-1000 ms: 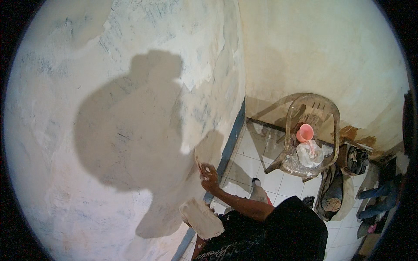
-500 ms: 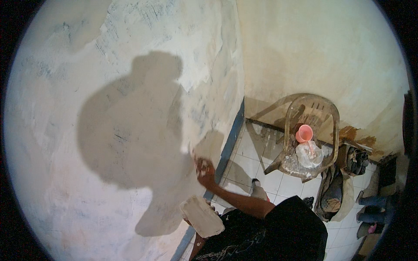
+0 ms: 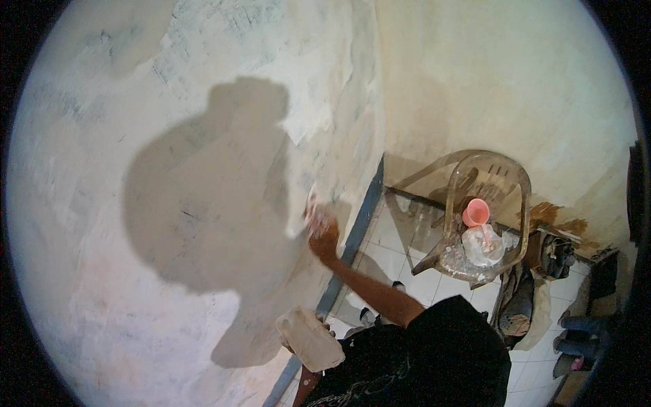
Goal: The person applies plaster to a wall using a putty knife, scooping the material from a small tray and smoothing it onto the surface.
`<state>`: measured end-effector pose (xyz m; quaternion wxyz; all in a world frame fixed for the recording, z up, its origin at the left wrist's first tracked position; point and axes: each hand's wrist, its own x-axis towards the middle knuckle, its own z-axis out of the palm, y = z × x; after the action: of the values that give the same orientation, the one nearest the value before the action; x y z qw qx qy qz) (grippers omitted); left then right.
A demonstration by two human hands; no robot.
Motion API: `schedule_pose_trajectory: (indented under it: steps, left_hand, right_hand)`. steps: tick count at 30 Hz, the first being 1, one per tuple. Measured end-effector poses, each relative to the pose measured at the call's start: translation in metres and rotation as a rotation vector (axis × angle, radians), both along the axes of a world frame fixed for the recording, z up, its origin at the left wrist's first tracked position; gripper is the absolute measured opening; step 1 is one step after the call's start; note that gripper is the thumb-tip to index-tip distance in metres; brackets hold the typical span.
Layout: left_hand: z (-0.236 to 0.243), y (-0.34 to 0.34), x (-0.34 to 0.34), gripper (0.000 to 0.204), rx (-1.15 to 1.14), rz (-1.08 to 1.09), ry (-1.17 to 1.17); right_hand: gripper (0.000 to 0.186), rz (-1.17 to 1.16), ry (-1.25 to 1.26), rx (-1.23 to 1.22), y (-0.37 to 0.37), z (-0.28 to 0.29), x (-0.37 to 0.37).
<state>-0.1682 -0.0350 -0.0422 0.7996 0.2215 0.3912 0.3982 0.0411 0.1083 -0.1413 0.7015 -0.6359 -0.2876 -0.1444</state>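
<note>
Against the plastered wall, my right hand is raised with its fingers closed round a thin scraper. The blade looks pale and smeared, and its edge is at the wall; motion blurs its exact shape. Lower down, close to my black shirt, my left hand grips a flat rectangular board coated with pale putty. Only some fingertips show at the board's edge; the board hides the rest of that hand.
A stained plastic armchair stands near the corner, holding a pink cup and a clear bag of white material. Beyond it are a dark sack and a box. White tiles cover the floor; another person's legs appear far right.
My right hand has moved up along the wall with the scraper, slightly to the right. The board in my left hand has shifted slightly left.
</note>
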Motion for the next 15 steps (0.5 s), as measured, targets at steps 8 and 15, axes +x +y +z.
schedule_pose_trajectory:
  steps: [8, 15]
  left_hand:
    - [0.008, 0.001, 0.0, 0.027, -0.107, 0.051, -0.156]
    - [0.008, -0.002, 0.014, 0.021, 0.209, 0.088, 0.276]
  right_hand:
    - [0.031, 0.28, 0.195, -0.329, -0.102, -0.001, -0.066]
    - [0.038, 0.017, 0.029, 0.153, -0.008, 0.059, 0.085]
